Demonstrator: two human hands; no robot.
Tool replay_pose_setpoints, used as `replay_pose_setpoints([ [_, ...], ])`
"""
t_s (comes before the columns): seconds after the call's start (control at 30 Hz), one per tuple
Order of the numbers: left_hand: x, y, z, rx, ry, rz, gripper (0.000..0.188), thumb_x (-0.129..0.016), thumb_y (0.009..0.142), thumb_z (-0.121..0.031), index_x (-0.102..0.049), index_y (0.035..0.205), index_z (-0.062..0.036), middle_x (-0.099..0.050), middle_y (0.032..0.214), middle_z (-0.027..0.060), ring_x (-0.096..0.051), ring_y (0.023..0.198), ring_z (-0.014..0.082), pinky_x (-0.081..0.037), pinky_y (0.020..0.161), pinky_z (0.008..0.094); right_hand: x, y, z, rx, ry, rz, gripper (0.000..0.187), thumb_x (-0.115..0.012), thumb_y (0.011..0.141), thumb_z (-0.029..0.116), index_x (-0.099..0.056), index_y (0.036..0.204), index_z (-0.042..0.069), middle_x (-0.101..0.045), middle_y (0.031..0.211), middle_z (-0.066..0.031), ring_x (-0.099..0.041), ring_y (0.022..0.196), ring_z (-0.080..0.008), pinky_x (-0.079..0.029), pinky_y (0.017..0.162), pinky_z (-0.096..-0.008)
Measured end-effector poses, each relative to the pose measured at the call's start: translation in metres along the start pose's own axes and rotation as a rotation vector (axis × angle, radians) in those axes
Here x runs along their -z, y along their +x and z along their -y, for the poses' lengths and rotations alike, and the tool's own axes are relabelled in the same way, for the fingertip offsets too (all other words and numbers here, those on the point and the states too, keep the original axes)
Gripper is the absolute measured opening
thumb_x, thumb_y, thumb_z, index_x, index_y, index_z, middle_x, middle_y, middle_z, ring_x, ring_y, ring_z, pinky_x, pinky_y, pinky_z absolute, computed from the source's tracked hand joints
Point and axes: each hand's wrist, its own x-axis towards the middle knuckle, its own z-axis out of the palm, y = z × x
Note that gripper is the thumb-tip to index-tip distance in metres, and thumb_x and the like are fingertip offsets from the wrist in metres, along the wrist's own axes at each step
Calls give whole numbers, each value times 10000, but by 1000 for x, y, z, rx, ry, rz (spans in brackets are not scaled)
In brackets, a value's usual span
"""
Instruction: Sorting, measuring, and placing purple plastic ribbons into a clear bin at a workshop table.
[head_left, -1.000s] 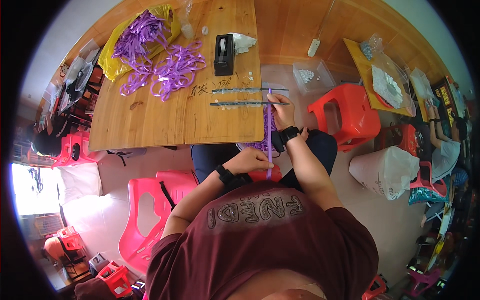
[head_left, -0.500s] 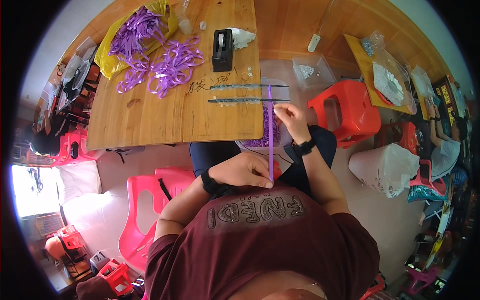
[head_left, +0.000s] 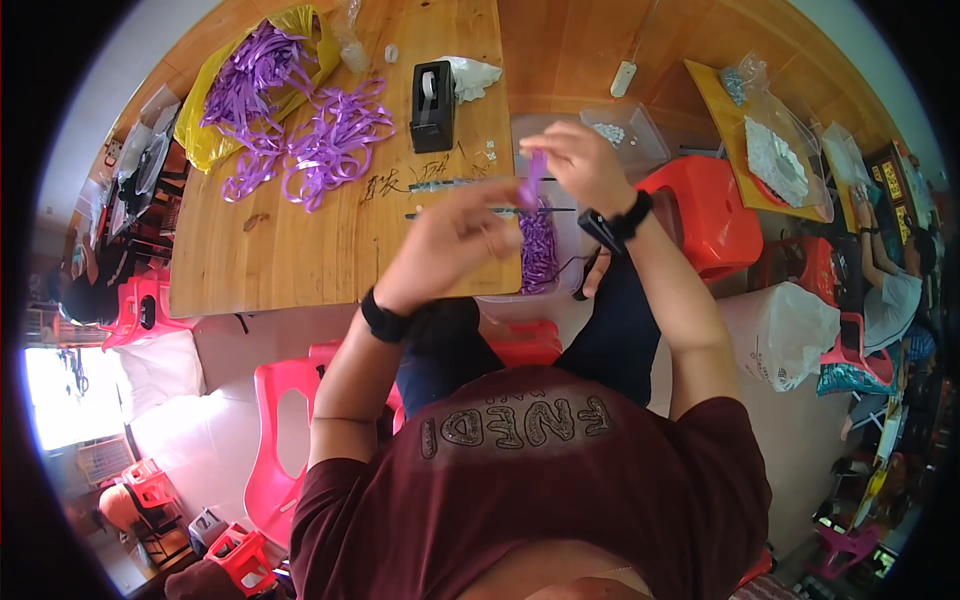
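Over the table's right edge, a short length of purple ribbon [head_left: 536, 172] hangs between my hands. My right hand [head_left: 582, 165] pinches it near its upper end. My left hand [head_left: 455, 245] is beside the ribbon's lower part, its fingers smeared by motion, so its grip is unclear. Two thin dark rods [head_left: 560, 209] lie across the table edge and jut past it, partly behind my left hand. Below them stands a clear plastic bin [head_left: 568, 240] of short purple ribbon pieces [head_left: 538, 262].
On the wooden table [head_left: 300, 250] are a yellow bag [head_left: 190, 135] of purple ribbon, a loose ribbon heap [head_left: 335, 140] and a black tape dispenser [head_left: 432, 110]. To the right stand a red stool [head_left: 705, 220], a clear box [head_left: 650, 140] and a white sack [head_left: 785, 335].
My left hand has moved from my chest up to the table edge, beside the right. My right hand has risen a little. The long stretched ribbon now shows only as a short length between them.
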Motion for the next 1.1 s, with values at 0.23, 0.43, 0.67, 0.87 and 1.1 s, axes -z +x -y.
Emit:
replay_pose_setpoints([
  [0.23,46,61,23,-23,211,-165,326,-626,956,-75,-594,1261,35,-689,1105,82,-637,835,108,-539,749,258,-56,-19,-82,-417,278,223,204,-732,851,188,-737,952,12,-706,870,-118,-676,789,-261,-526,705,-327],
  [0.43,42,79,26,30,421,-105,311,-662,951,-148,-639,1202,34,-707,985,60,-608,751,74,-510,696,225,-52,-15,-72,-735,476,196,256,-746,862,243,-744,959,6,-741,892,-103,-678,823,-148,-520,761,-294],
  [0.67,36,95,24,2,423,-108,324,-689,939,-194,-661,1176,26,-692,901,40,-596,732,66,-498,677,225,-46,-12,-69,-720,469,164,268,-748,863,246,-740,973,1,-740,893,-79,-667,826,-123,-519,762,-276],
  [0.87,42,105,37,-11,458,-105,311,-684,941,-198,-672,1171,10,-690,900,38,-597,731,65,-501,669,224,-33,-6,-66,-633,499,124,200,-700,900,172,-729,982,-8,-728,895,-63,-660,849,-116,-520,771,-270],
  [1.1,62,117,78,-12,413,-136,303,-681,937,-206,-685,1162,-3,-700,894,38,-625,752,85,-514,684,233,11,8,6,-349,519,172,78,-707,847,92,-735,910,55,-692,872,-52,-663,807,-176,-509,734,-283],
])
